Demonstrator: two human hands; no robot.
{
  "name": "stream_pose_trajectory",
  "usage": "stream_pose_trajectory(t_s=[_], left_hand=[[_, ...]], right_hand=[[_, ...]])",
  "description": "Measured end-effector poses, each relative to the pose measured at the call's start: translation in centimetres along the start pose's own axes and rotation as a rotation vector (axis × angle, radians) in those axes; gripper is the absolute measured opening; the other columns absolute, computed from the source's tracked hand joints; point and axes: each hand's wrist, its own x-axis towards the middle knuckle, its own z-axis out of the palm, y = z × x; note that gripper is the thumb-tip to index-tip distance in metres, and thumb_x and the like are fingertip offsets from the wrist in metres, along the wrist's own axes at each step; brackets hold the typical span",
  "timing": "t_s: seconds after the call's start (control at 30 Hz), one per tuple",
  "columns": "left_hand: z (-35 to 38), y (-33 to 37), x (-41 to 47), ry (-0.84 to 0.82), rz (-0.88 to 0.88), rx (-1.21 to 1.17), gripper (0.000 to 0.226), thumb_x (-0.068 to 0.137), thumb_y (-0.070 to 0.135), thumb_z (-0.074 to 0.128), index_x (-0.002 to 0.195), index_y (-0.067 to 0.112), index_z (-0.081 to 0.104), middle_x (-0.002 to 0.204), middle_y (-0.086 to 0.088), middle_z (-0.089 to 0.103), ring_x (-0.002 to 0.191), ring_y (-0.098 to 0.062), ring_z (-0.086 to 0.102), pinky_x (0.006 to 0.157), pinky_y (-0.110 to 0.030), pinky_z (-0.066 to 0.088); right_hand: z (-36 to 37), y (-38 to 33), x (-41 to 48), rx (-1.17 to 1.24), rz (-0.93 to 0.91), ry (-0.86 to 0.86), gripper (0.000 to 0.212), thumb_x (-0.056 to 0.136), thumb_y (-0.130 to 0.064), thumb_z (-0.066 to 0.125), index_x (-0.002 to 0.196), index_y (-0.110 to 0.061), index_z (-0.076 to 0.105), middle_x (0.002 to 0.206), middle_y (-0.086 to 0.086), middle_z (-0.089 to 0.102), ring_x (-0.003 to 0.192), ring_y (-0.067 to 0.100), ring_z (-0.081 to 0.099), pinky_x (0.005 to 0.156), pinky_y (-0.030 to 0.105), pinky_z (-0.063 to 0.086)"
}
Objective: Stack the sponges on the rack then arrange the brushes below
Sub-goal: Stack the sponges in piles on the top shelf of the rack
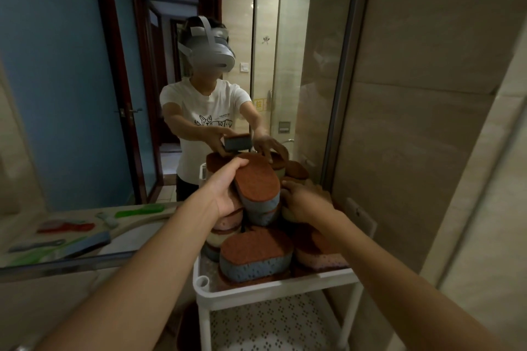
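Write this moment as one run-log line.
phase: stacking sponges | left hand: grips blue sponge | right hand: touches sponge pile | brushes: off rack

Nothing legible; shirt print (225, 116) and yellow sticker (258, 104) too blurred.

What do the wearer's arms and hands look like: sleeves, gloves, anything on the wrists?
Both forearms are bare to the frame edge. Left hand and right hand are ungloved, with no watch, band or ring visible. The mirror shows a white short-sleeved T-shirt with a dark line-drawing print.
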Motion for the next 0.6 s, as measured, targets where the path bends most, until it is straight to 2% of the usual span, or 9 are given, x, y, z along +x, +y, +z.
stream_pose_trajectory(t_s=[0.07, 0.1, 0.2, 0.27, 0.33, 0.4, 0.5, 0.6], left_hand=[[0.2, 0.3, -0.2, -0.009, 0.018, -0.013, 0.038, 0.091, 0.03, 0.053, 0.125, 0.012, 0.056, 0.116, -0.009, 0.065, 0.089, -0.019, 0.062, 0.067, -0.031, 0.048], [0.5, 0.5, -0.4, -0.015, 0.032, -0.027, 0.038, 0.091, 0.029, 0.053, 0.126, 0.013, 0.056, 0.121, -0.01, 0.063, 0.092, -0.02, 0.062, 0.068, -0.031, 0.048], [2.2, 1.0, -1.0, 0.0, 0.093, -0.12, 0.034, 0.092, 0.022, 0.052, 0.124, 0.011, 0.056, 0.126, -0.011, 0.061, 0.105, -0.024, 0.061, 0.076, -0.034, 0.05], [3.8, 1.2, -1.4, 0.007, 0.122, -0.144, 0.02, 0.092, 0.019, 0.051, 0.11, 0.011, 0.059, 0.126, -0.013, 0.061, 0.114, -0.027, 0.058, 0.086, -0.037, 0.048], [5.4, 0.8, -1.6, -0.015, 0.101, -0.154, 0.013, 0.093, 0.017, 0.051, 0.101, 0.011, 0.059, 0.124, -0.014, 0.061, 0.112, -0.028, 0.059, 0.09, -0.038, 0.046], [6.6, 0.3, -1.6, -0.036, 0.076, -0.164, 0.023, 0.092, 0.017, 0.052, 0.113, 0.009, 0.058, 0.121, -0.015, 0.062, 0.105, -0.027, 0.059, 0.091, -0.039, 0.046], [7.7, -0.6, -0.7, -0.053, 0.106, -0.082, 0.037, 0.091, 0.023, 0.054, 0.126, 0.01, 0.052, 0.12, -0.012, 0.063, 0.109, -0.026, 0.059, 0.095, -0.039, 0.048], [8.0, -1.1, 0.1, -0.057, 0.224, 0.208, 0.051, 0.092, 0.043, 0.045, 0.134, 0.015, 0.042, 0.129, -0.01, 0.057, 0.116, -0.026, 0.054, 0.099, -0.042, 0.045]], right_hand=[[-0.2, 0.5, -0.5, 0.182, -0.047, 0.038, 0.029, 0.093, -0.033, 0.044, 0.117, -0.023, 0.054, 0.12, 0.009, 0.057, 0.114, 0.035, 0.053, 0.099, 0.049, 0.041], [-0.3, 0.7, -1.1, 0.355, -0.053, 0.095, 0.027, 0.095, -0.028, 0.042, 0.118, -0.021, 0.054, 0.115, 0.011, 0.06, 0.11, 0.034, 0.056, 0.097, 0.047, 0.042], [-1.4, 0.5, -3.3, 0.892, -0.031, 0.365, 0.036, 0.098, -0.017, 0.039, 0.134, -0.017, 0.044, 0.102, 0.001, 0.059, 0.094, 0.017, 0.057, 0.083, 0.031, 0.046], [-2.5, 0.6, -4.5, 1.044, -0.093, 0.469, 0.042, 0.094, -0.015, 0.047, 0.135, -0.019, 0.043, 0.104, -0.006, 0.056, 0.099, 0.011, 0.053, 0.081, 0.022, 0.043], [-2.9, 0.7, -5.3, 0.995, -0.187, 0.407, 0.047, 0.089, -0.016, 0.056, 0.134, -0.02, 0.043, 0.112, -0.008, 0.053, 0.106, 0.009, 0.051, 0.08, 0.015, 0.042], [-2.4, 1.4, -5.5, 0.81, -0.211, 0.378, 0.055, 0.086, -0.021, 0.064, 0.135, -0.019, 0.041, 0.122, -0.006, 0.05, 0.114, 0.009, 0.048, 0.091, 0.019, 0.043], [-1.5, 2.4, -5.7, 0.73, -0.226, 0.507, 0.062, 0.083, -0.021, 0.068, 0.138, -0.019, 0.039, 0.132, 0.0, 0.052, 0.122, 0.014, 0.049, 0.102, 0.033, 0.045], [-1.1, 3.1, -5.8, 0.777, -0.116, 0.625, 0.064, 0.085, -0.018, 0.064, 0.142, -0.023, 0.034, 0.134, 0.003, 0.052, 0.118, 0.015, 0.054, 0.099, 0.029, 0.046]])
